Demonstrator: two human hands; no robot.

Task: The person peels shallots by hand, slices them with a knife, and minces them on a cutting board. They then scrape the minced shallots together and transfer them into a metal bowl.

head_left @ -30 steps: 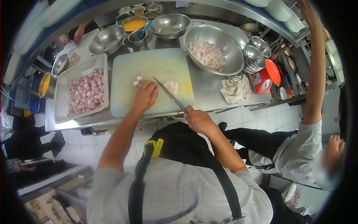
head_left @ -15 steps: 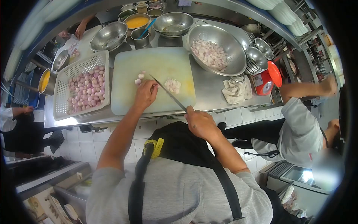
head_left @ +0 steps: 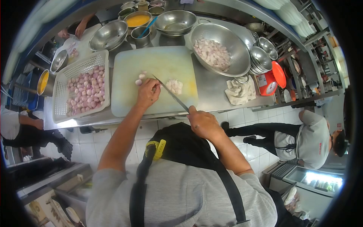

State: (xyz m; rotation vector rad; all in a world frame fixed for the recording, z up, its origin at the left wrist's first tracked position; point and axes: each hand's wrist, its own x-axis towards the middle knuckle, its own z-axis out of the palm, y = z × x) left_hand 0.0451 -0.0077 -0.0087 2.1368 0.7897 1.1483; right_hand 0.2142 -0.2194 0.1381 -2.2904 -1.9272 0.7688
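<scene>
My right hand [head_left: 204,123] is wrapped round the handle of a long kitchen knife [head_left: 173,95], its blade slanting up and left across the cutting board [head_left: 155,60]. Fingers of my left hand [head_left: 148,93] are curled together close to the blade's tip; whatever they pinch is hidden. Just beyond them lie a few peeled shallots [head_left: 141,76]. Chopped shallot pieces [head_left: 174,86] form a small pile right of the blade. Left of the board, a white plastic basket [head_left: 60,100] holds many whole peeled shallots [head_left: 87,90].
A large steel bowl [head_left: 238,43] of cut shallots stands at the board's far right. Beside it are a crumpled cloth [head_left: 240,91], an orange-red scale [head_left: 267,84] and stacked bowls [head_left: 260,59]. More steel bowls [head_left: 176,20] line the back. People stand at both sides.
The co-worker at the right has moved farther from the table and lowered a raised arm. The person at the left has shifted slightly. My hands and the knife stay nearly in place.
</scene>
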